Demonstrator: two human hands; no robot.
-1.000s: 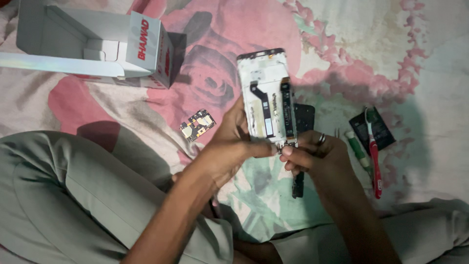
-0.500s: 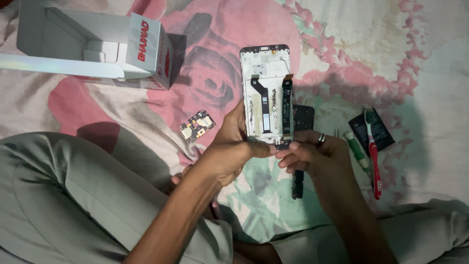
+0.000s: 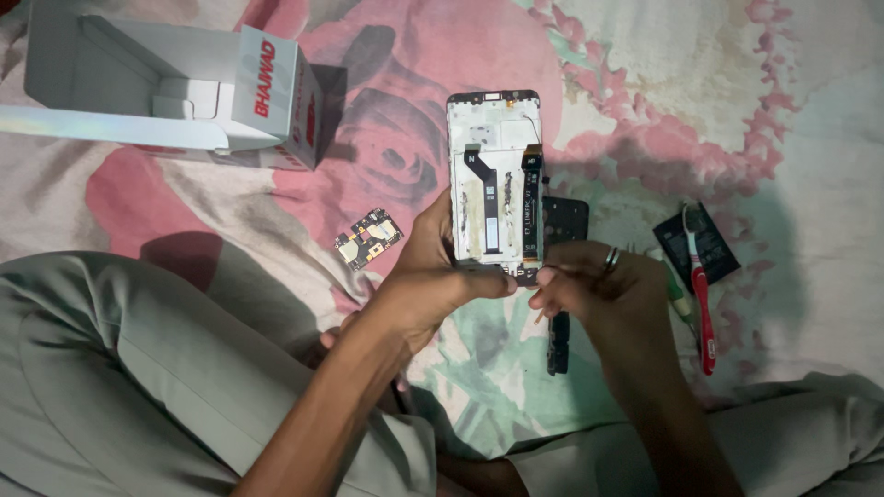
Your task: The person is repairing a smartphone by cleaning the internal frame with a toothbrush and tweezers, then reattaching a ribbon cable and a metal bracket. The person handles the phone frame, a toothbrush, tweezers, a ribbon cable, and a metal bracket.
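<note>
At frame centre my left hand [image 3: 433, 276] clamps the opened phone frame [image 3: 494, 179]; my right hand [image 3: 589, 285] pinches its lower edge; I judge a slip could tear the thin flex cable [image 3: 485, 198].

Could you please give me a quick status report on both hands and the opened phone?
Left hand grips the opened phone frame at its lower edge. Right hand pinches the frame's bottom corner. Loose circuit board and red toothbrush lie clear on the bedsheet.

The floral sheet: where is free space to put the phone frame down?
Free: the sheet above the battery and right of the phone frame, also between the box and the circuit board. Crowded: around the right hand, by the toothbrush.
</note>
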